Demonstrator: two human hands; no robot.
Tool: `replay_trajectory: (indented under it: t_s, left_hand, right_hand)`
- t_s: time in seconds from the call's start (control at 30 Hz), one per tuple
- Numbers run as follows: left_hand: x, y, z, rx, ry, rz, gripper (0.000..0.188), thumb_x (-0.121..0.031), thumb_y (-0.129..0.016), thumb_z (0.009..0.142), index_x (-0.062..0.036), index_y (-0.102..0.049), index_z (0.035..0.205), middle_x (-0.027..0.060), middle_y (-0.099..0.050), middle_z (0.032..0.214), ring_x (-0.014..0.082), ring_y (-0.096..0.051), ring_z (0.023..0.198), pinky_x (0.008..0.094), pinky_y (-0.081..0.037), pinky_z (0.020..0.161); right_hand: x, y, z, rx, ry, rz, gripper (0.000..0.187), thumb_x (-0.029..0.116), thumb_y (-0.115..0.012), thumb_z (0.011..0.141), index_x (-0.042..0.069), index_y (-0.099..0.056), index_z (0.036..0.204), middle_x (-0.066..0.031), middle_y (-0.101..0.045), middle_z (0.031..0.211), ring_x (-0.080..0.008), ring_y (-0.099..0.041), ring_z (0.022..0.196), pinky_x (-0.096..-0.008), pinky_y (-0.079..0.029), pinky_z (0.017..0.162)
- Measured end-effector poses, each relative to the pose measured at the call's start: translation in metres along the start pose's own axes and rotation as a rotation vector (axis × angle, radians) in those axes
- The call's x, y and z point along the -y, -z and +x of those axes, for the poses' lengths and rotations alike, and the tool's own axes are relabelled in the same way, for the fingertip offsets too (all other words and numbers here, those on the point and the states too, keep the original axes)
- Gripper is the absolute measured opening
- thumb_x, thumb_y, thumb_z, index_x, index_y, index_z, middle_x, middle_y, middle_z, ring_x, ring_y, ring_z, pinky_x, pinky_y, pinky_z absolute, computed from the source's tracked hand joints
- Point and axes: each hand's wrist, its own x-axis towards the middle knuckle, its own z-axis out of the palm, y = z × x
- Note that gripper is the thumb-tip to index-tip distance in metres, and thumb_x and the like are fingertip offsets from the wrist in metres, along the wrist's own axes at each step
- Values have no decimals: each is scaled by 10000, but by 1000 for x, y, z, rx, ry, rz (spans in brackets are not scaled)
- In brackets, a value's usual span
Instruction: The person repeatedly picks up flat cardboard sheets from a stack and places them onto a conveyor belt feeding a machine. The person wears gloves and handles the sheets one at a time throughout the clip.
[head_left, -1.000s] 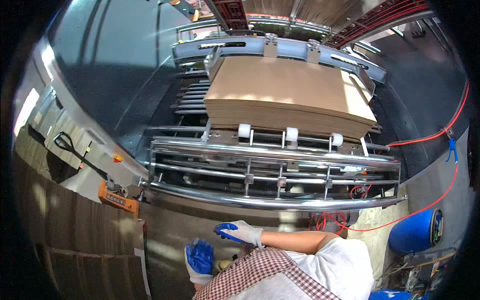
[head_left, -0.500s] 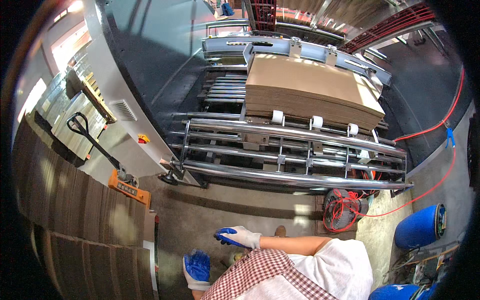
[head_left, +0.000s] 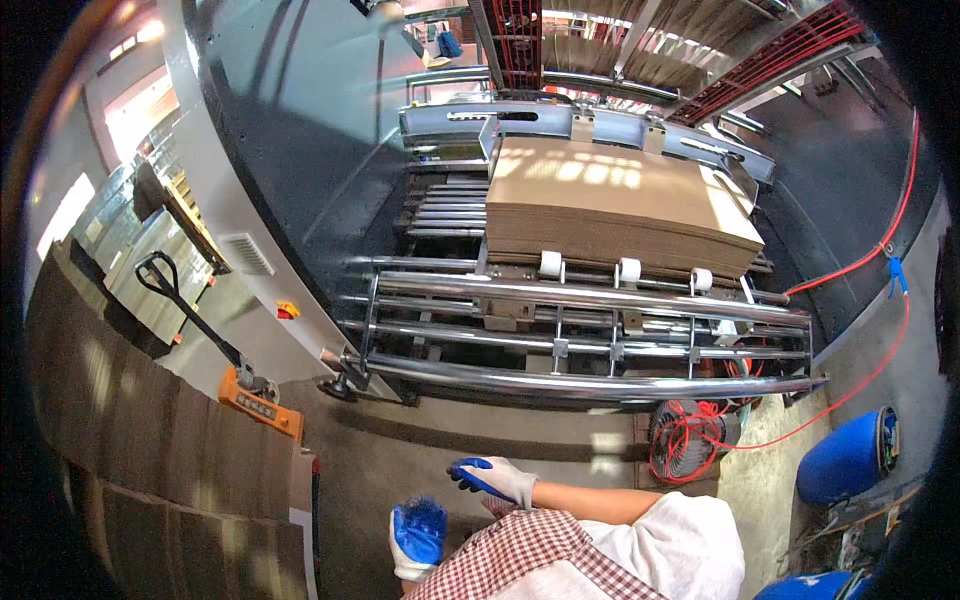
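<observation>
Both my hands are in white work gloves with blue coated palms. My left hand [head_left: 417, 535] is low in front of my body, its blue palm turned up and its fingertips smeared. Nothing shows in it. Ahead and to its right, my right hand [head_left: 492, 478] reaches leftward with loosely bent fingers, slightly apart and holding nothing visible. Neither hand touches the machine. Beyond them lies a row of chrome rollers [head_left: 590, 380] in a frame. Behind the rollers, a stack of brown cardboard sheets [head_left: 620, 190] rests in the machine against small white wheels [head_left: 629, 270].
Tall piles of cardboard [head_left: 150, 430] stand at left, beside an orange pallet jack [head_left: 258, 402]. A round dark blower [head_left: 683, 440] with a tangled red hose sits on the floor under the rollers. At right are a blue drum [head_left: 842, 458] and a red air hose [head_left: 905, 200].
The view has tilted up a little, so the machine and cardboard stack appear lower. Both my hands have shifted slightly right in the picture; they remain without anything visible in them.
</observation>
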Motion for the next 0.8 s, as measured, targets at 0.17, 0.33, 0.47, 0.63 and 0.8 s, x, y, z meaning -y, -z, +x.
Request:
replay_trajectory:
  t_s: [0.17,0.33,0.47,0.63,0.8]
  left_hand:
    - [8,-2,22,-5,15,-40,409,-437,-449,954,-103,-673,1024,108,-694,1031,297,-655,942,472,-510,883]
    - [23,-53,35,-15,9,35,379,-415,-469,944,-97,-668,1001,100,-694,1017,292,-650,946,465,-507,887]
    - [32,-79,44,-48,22,15,396,-440,-477,946,-101,-660,1039,91,-688,1018,285,-638,953,452,-493,905]
    - [35,-95,49,-55,11,106,413,-451,-475,948,-104,-636,1104,98,-653,1122,290,-610,1040,464,-460,959]
    - [36,-101,56,-126,-2,73,411,-436,-473,951,-92,-644,1096,106,-669,1095,295,-622,1025,470,-473,952]
  right_hand:
    - [10,31,9,13,78,95,415,337,-526,967,26,-588,1236,-91,-651,1124,-172,-628,926,-303,-512,823]
    - [10,74,16,-20,105,173,392,334,-526,964,40,-604,1211,-48,-666,1065,-131,-628,859,-277,-510,780]
    - [18,95,25,-41,118,95,375,333,-532,961,52,-621,1193,-37,-674,1027,-121,-628,831,-269,-502,732]
    - [22,114,38,-24,117,123,425,353,-522,968,35,-589,1241,-76,-648,1112,-144,-619,924,-286,-510,814]
    - [35,126,43,-59,128,147,393,363,-540,951,51,-629,1172,-35,-673,1006,-114,-614,847,-268,-500,765]
